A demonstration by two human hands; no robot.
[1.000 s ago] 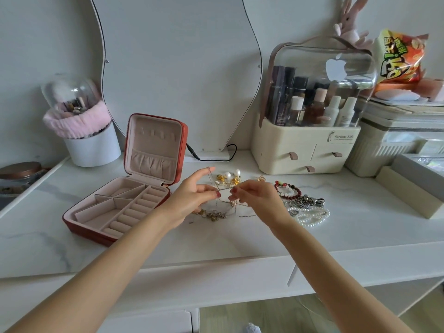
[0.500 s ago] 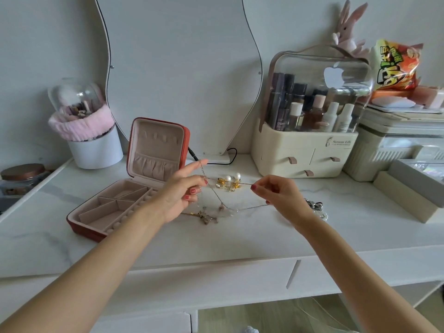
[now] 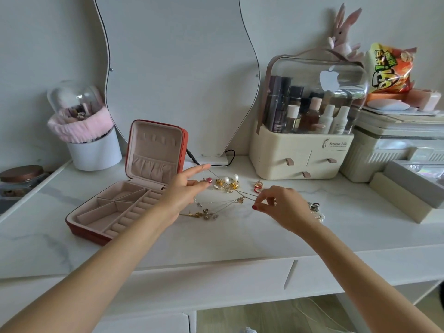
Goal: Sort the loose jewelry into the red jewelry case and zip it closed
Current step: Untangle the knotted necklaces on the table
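a thin gold chain necklace (image 3: 230, 200) is being stretched out in the air just above the surface (image 3: 216, 239), between two hands. the left hand (image 3: 185, 191) is pinching one end between thumb and forefinger, with the chain looping up over its raised fingertip; its grip is closed on the chain. the right hand (image 3: 281, 207) is pinching the other end with curled fingers, so that grip is closed on the chain too. small gold charms are hanging from the chain's middle and trailing down to a little tangle on the surface.

this looks like an early step: the person seems to be untangling or straightening the necklace before stowing it. the red jewelry case (image 3: 120, 207) is lying open to the left, lid standing upright, and its pink compartments are showing no jewelry yet. the next move likely calls for lifting the chain free of the tangle and carrying it left to the case, without snagging.

other loose pieces are waiting just behind the chain: a pair of pearl and gold earrings (image 3: 227, 182) and red and gold rings (image 3: 258, 186). more jewelry is partly hiding behind the right wrist, too covered to identify. the earrings are sitting close under the chain and could catch on it.

further back, a wavy mirror (image 3: 177, 68), a white cup of makeup brushes (image 3: 95, 152) and a cream cosmetics organiser (image 3: 305, 150) are standing well apart.
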